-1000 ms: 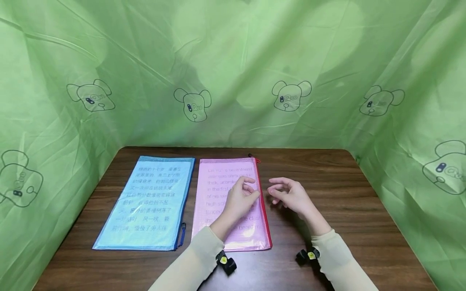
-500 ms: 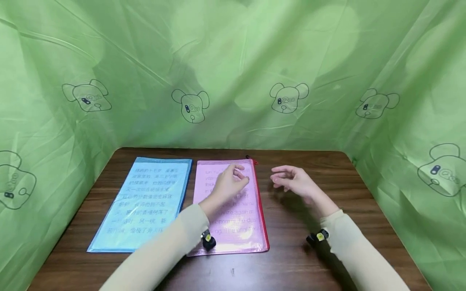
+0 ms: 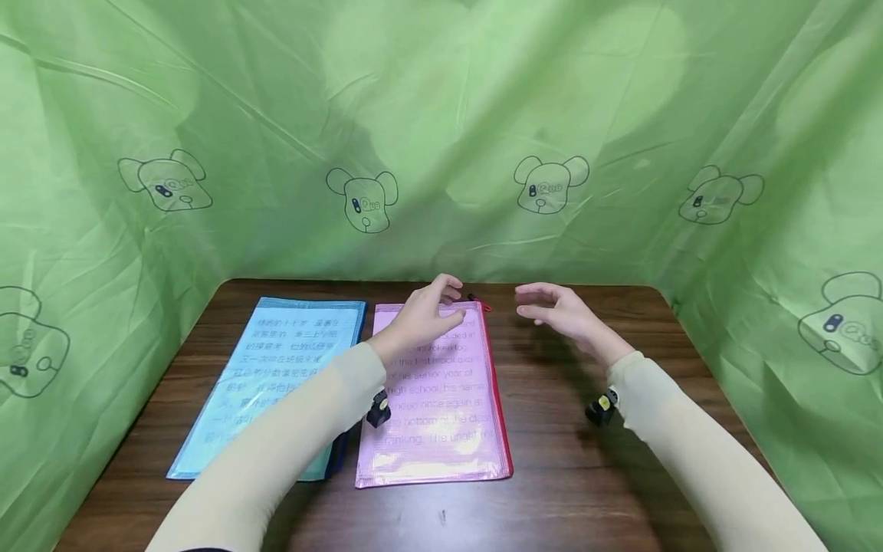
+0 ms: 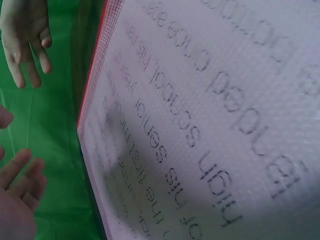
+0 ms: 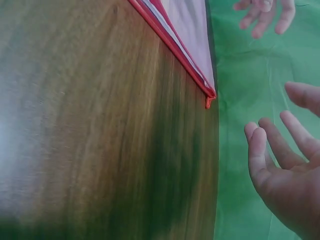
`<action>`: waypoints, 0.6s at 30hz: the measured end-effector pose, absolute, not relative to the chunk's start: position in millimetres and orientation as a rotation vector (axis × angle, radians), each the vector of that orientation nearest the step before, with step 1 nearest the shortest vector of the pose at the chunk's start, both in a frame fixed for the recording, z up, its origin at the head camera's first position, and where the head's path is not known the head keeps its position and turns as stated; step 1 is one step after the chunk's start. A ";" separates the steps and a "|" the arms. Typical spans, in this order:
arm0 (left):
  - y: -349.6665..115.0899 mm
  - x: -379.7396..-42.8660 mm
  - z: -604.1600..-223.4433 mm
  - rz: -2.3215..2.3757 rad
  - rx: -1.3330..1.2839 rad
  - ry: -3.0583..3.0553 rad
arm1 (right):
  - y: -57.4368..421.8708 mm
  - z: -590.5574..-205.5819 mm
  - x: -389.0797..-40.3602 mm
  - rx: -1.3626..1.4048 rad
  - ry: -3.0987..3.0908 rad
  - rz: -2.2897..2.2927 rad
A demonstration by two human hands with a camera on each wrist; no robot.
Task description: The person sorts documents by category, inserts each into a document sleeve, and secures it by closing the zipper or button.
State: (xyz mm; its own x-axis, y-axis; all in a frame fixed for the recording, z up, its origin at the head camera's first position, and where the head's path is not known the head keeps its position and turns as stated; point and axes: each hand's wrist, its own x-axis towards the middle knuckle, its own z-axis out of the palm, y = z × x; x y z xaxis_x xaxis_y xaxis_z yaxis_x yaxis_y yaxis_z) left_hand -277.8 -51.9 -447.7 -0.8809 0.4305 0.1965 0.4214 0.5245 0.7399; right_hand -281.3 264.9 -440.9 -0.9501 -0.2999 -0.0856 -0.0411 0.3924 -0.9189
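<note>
My left hand (image 3: 422, 310) hovers above the upper part of a pink zip document pouch (image 3: 434, 383), its fingers loosely bent around nothing. Printed English text shows through the pouch, and a red zipper edge runs down its right side. To the right of that edge, my right hand (image 3: 562, 313) is held over the bare wood, also holding nothing. In the right wrist view, its fingers (image 5: 257, 150) are spread and relaxed, and the red zipper pull (image 5: 209, 102) lies at the pouch corner. Left of the pink pouch lies a blue zip pouch (image 3: 276, 345) with Chinese text, partly covered by my left sleeve.
The pouches lie flat on a dark wooden table (image 3: 552, 491). Green cloth (image 3: 441, 138) printed with bear heads hangs behind it and on both sides. A black wrist camera (image 3: 379, 410) sits at each cuff.
Both hands have moved forward toward the table's far edge, and the fingers have opened a little. More of the pink pouch's lower text is uncovered, while the left sleeve now covers part of the blue pouch.
</note>
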 end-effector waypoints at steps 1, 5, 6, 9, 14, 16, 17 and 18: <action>-50.9 -279.5 -448.4 1.323 0.774 2.722 | 263.3 -441.1 -283.2 -0.309 2.415 -1.576; -47.1 -286.2 -452.3 1.353 0.795 2.689 | 256.6 -443.8 -289.4 -0.352 2.412 -1.558; -46.3 -288.0 -453.5 1.359 0.800 2.686 | 254.9 -444.8 -290.5 -0.361 2.411 -1.558; -44.2 -293.7 -456.8 1.378 0.816 2.685 | 250.6 -449.8 -294.3 -0.380 2.420 -1.550; -44.1 -305.1 -467.8 1.393 0.780 2.697 | 244.5 -462.6 -301.0 -0.384 2.415 -1.558; -44.7 -309.1 -472.9 1.368 0.734 2.714 | 242.1 -468.3 -303.6 -0.383 2.418 -1.552; -44.9 -310.8 -475.3 1.344 0.702 2.731 | 240.8 -471.1 -305.2 -0.386 2.421 -1.543; -44.9 -312.5 -477.9 1.313 0.671 2.752 | 239.0 -473.0 -306.5 -0.392 2.424 -1.532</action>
